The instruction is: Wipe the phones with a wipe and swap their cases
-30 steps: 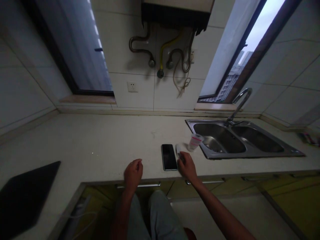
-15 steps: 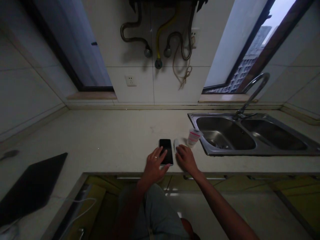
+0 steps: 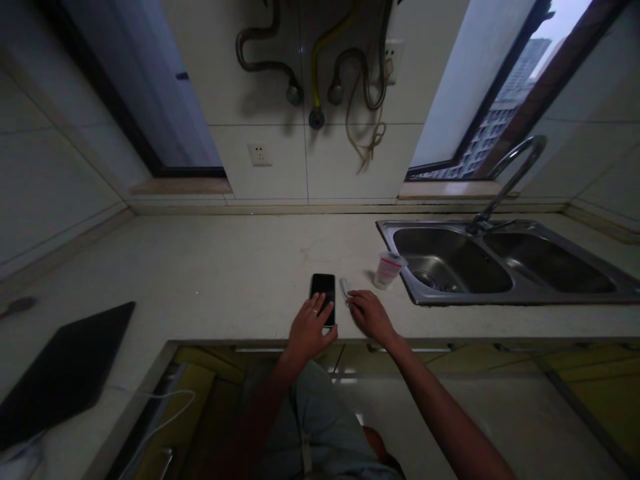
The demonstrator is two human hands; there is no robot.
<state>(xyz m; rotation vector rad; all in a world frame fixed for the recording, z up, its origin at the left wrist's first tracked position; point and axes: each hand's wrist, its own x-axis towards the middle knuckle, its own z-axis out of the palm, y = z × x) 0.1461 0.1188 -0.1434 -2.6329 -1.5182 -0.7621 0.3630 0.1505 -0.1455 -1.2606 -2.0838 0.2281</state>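
Observation:
A black phone (image 3: 323,288) lies face up on the pale counter (image 3: 225,280) near its front edge. My left hand (image 3: 310,328) rests flat on the phone's near end, fingers spread. Just right of the phone lies a small white object (image 3: 344,287). My right hand (image 3: 369,315) sits right behind that object, its fingertips touching it, fingers loosely curled. A small clear cup with a pink label (image 3: 389,269) stands beside the sink.
A steel double sink (image 3: 505,263) with a curved tap (image 3: 510,175) fills the counter's right side. A black hob (image 3: 60,373) is set in at the left. Pipes (image 3: 320,73) and a wall socket (image 3: 260,155) hang on the tiled wall between two windows.
My left hand has moved right from the bare counter onto the phone. My right hand stays by the small white object. The view has tilted slightly downward.

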